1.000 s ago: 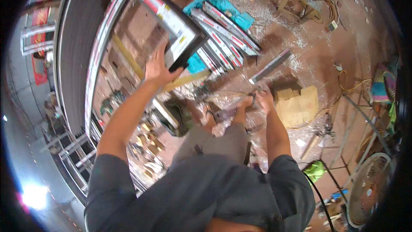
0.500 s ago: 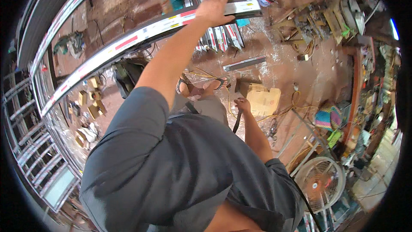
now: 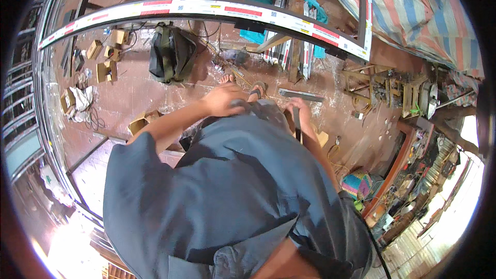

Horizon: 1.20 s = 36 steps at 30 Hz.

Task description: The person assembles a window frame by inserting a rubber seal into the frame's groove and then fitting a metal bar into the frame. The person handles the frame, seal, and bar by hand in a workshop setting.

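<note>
My left hand (image 3: 226, 99) is at my waist by the hem of my dark grey shirt (image 3: 232, 175), slightly blurred, with its fingertips partly hidden. My right hand (image 3: 299, 109) is closed around a flat black strap (image 3: 296, 122) that hangs down in front of my body on the right. Ahead of both hands, and apart from them, a long dark metal frame (image 3: 199, 8) spans the view, its face covered with white and red protective film. Its right corner bends away toward the far side.
A dark bag (image 3: 172, 54) and small cardboard boxes (image 3: 107, 71) lie on the floor to the left. Film-wrapped bars (image 3: 285, 51) rest on teal cloth beyond the frame. A loose bar (image 3: 301, 95) lies near my feet. Striped sheeting (image 3: 429, 15) covers the far right; scrap (image 3: 382, 85) lies below it.
My left hand has let go of the frame and come back to my waist. My right hand, still with the strap, has risen slightly. The view has turned, showing more striped sheeting.
</note>
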{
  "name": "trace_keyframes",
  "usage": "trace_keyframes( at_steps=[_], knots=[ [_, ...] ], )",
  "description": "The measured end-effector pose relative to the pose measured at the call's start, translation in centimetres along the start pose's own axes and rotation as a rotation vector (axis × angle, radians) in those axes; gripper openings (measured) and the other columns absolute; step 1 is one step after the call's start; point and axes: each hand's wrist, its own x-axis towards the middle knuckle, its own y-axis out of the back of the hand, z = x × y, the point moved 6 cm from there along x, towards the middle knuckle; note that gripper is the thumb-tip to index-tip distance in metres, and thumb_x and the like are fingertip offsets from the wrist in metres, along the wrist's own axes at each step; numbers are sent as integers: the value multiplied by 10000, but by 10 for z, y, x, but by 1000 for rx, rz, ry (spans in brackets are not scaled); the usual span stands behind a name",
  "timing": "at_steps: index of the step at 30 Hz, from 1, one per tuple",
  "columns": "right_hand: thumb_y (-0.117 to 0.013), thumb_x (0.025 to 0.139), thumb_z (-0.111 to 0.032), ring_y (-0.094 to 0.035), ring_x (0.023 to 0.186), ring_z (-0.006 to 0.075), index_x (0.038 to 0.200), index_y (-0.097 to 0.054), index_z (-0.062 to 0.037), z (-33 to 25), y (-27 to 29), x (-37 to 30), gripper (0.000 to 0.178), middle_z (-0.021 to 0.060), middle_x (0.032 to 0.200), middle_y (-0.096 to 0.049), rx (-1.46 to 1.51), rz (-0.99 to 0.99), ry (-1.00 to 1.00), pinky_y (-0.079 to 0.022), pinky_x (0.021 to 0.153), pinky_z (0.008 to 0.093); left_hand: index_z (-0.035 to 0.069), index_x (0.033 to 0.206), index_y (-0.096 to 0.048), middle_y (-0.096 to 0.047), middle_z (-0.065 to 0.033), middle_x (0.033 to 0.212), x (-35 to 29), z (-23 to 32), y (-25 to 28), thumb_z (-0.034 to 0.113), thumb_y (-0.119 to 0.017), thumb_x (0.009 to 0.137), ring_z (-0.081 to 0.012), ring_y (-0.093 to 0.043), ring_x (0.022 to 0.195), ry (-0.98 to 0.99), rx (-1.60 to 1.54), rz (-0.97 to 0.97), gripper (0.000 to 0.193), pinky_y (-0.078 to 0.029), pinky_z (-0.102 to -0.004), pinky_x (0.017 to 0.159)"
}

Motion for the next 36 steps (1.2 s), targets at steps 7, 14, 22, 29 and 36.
trace_keyframes(
  at_steps=[7, 14, 22, 29, 36],
  knots=[
    [-846, 1017, -251, -779, 974, 225, 1293, -746, 2, 80, 15, 87, 388, 122, 1080, -836, -158, -402, -234, -607, 924, 379, -15, 1399, -756, -807, -243, 1337, -315, -180, -19, 484, -854, 932, -404, -784, 1228, 1500, 138, 550, 691, -596, -486, 1080],
    [-891, 955, -388, -787, 1084, 277, 1299, -783, -5, 132, -1, 130, 526, 188, 1182, -842, -614, -709, -201, -606, 939, 420, -30, 1216, -790, -780, -113, 914, -381, -95, -198, 366, -813, 971, -327, -785, 938, 1646, -825, 1149, 466, -626, -555, 817],
    [-854, 961, -372, -784, 1080, 392, 1277, -788, 1, 107, -101, 133, 493, 235, 1289, -811, -743, -904, 70, -603, 930, 497, 2, 1318, -803, -814, -277, 1280, -364, -32, -344, 448, -814, 933, -386, -794, 1209, 1588, -351, 452, 590, -598, -467, 1049],
    [-907, 884, -405, -776, 1162, 407, 1313, -780, 7, 18, -127, 147, 608, 260, 1292, -799, -773, -884, 17, -609, 1010, 477, -17, 1235, -843, -851, -237, 1177, -392, -34, -295, 381, -820, 936, -345, -818, 1122, 1714, -388, 836, 498, -614, -444, 1006],
    [-905, 894, -396, -794, 1148, 362, 1319, -778, 0, -9, -163, 146, 595, 244, 1262, -814, -766, -739, -96, -613, 993, 457, -15, 1242, -828, -844, -239, 1210, -399, -110, -241, 405, -856, 928, -373, -806, 1160, 1577, -486, 866, 525, -600, -450, 1063]
  ],
)
